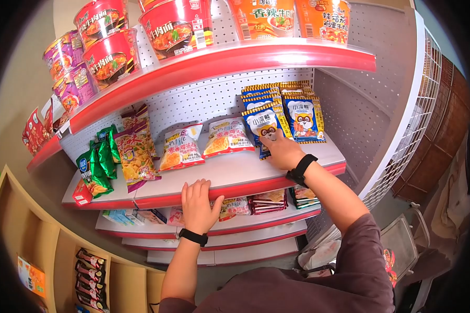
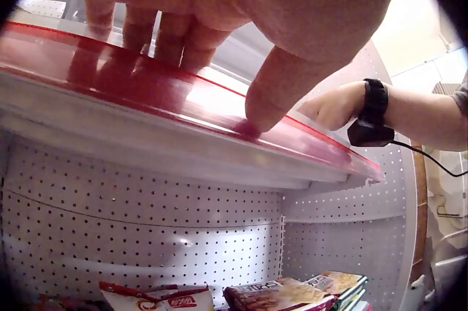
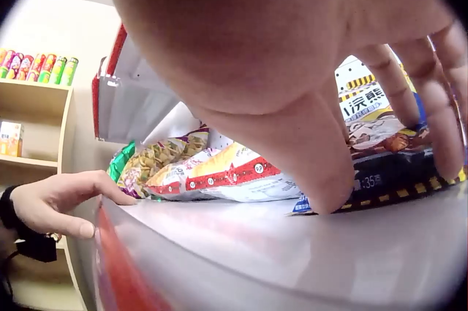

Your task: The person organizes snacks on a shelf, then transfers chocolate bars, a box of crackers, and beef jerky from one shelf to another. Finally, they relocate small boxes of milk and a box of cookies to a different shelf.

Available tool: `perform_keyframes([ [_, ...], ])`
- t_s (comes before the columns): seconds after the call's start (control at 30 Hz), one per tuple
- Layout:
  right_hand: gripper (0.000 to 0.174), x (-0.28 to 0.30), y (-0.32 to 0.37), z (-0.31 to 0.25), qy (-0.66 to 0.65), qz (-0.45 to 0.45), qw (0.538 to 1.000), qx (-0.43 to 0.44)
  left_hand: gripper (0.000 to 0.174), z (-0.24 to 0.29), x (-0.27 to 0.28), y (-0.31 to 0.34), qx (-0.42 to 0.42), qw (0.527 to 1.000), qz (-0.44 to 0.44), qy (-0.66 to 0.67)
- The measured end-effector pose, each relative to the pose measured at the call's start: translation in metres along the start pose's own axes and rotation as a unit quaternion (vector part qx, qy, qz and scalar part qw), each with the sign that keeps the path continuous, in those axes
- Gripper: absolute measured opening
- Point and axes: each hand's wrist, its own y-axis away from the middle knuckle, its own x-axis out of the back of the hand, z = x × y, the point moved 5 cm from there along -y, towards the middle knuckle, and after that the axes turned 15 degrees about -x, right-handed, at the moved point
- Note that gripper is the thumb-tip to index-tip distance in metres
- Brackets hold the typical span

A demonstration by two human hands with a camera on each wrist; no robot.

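Observation:
My right hand is at the lower part of a blue snack bag with a cartoon raccoon face, at the front of the left stack. In the right wrist view, fairly straight fingers lie in front of the bag, and the thumb touches near its lower left corner. A second stack of raccoon bags stands just to the right. My left hand rests on the red front edge of the same shelf. Its fingers lie straight over the top, thumb against the front strip.
Left of the raccoon bags lie two white-and-red snack bags, purple bags and green bags. Instant noodle tubs fill the shelf overhead. Lower shelves hold more packets. A white wire rack borders the right side.

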Motion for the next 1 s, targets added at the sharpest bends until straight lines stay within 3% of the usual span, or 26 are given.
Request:
perform_keyframes([
  [0.13, 0.067, 0.004, -0.008, 0.016, -0.070, -0.043, 0.996, 0.044, 0.051, 0.000, 0.001, 0.000, 0.000, 1.000, -0.005, 0.000],
  [0.23, 0.064, 0.034, -0.017, 0.050, -0.124, 0.070, 0.989, -0.030, 0.051, -0.001, 0.000, 0.000, 0.000, 1.000, -0.004, -0.001],
  [0.27, 0.049, 0.051, -0.020, 0.064, -0.137, 0.098, 0.982, -0.082, 0.052, -0.001, 0.000, 0.000, 0.002, 1.000, -0.004, -0.001],
  [0.33, 0.063, 0.058, -0.027, 0.102, -0.020, 0.267, 0.950, -0.159, 0.052, -0.001, 0.000, 0.001, 0.000, 1.000, 0.000, -0.003],
  [0.4, 0.078, 0.052, -0.034, 0.134, -0.006, 0.212, 0.948, -0.237, 0.052, -0.001, 0.000, 0.001, -0.002, 1.000, 0.002, -0.004],
  [0.5, 0.086, 0.037, -0.040, 0.161, -0.093, 0.056, 0.950, -0.292, 0.051, 0.000, 0.000, 0.001, -0.001, 1.000, 0.003, -0.001],
  [0.6, 0.089, 0.037, -0.038, 0.170, -0.109, 0.072, 0.945, -0.300, 0.049, -0.001, 0.000, 0.001, 0.003, 1.000, 0.004, 0.004],
  [0.63, 0.088, 0.040, -0.035, 0.167, -0.108, 0.126, 0.947, -0.276, 0.049, -0.001, -0.001, 0.001, 0.002, 1.000, 0.004, 0.003],
  [0.73, 0.085, 0.034, -0.047, 0.179, -0.196, 0.110, 0.947, -0.231, 0.049, 0.001, -0.002, 0.002, -0.002, 1.000, 0.002, 0.001],
  [0.77, 0.081, 0.029, -0.051, 0.184, -0.242, 0.063, 0.935, -0.252, 0.049, 0.001, -0.001, 0.001, -0.003, 1.000, 0.003, -0.001],
  [0.87, 0.082, 0.021, -0.058, 0.189, -0.242, 0.046, 0.934, -0.258, 0.050, -0.001, -0.002, 0.002, -0.001, 1.000, -0.002, -0.001],
  [1.0, 0.062, 0.025, -0.058, 0.190, -0.206, 0.087, 0.939, -0.260, 0.052, -0.001, -0.001, 0.002, -0.005, 1.000, -0.005, -0.005],
])
